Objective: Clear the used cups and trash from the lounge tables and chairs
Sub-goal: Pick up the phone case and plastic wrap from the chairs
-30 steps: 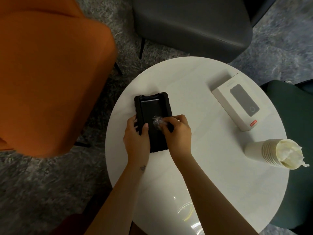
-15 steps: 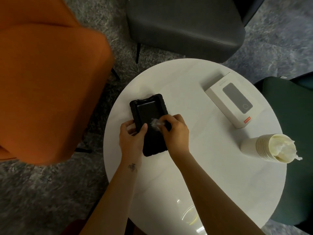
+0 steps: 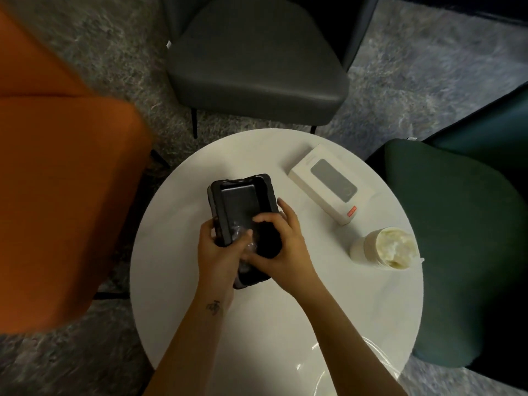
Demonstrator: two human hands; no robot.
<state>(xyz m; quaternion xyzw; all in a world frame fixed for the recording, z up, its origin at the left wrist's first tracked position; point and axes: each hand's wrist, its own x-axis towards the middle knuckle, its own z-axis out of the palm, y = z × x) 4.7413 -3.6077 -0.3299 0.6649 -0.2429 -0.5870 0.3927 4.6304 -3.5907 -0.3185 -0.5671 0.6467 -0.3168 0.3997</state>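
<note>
A black plastic tray (image 3: 238,201) is tilted up above the round white table (image 3: 183,281). My left hand (image 3: 217,251) grips its near left edge, thumb inside. My right hand (image 3: 281,247) holds the near right side, fingers curled over the rim. A crumpled clear wrapper (image 3: 243,235) lies inside the tray between my thumbs. A stack of white paper cups (image 3: 383,248) with crumpled tissue in the top one lies on its side at the table's right edge.
A white box (image 3: 331,184) with a dark device pictured on it lies on the table's far right. An orange chair (image 3: 57,195) stands left, a grey chair (image 3: 257,61) beyond the table, a dark green chair (image 3: 463,247) right. Carpet surrounds them.
The tray has been lifted and tilted off the table by both hands. The clear wrapper, earlier pinched by my right hand over the tray, now lies inside it.
</note>
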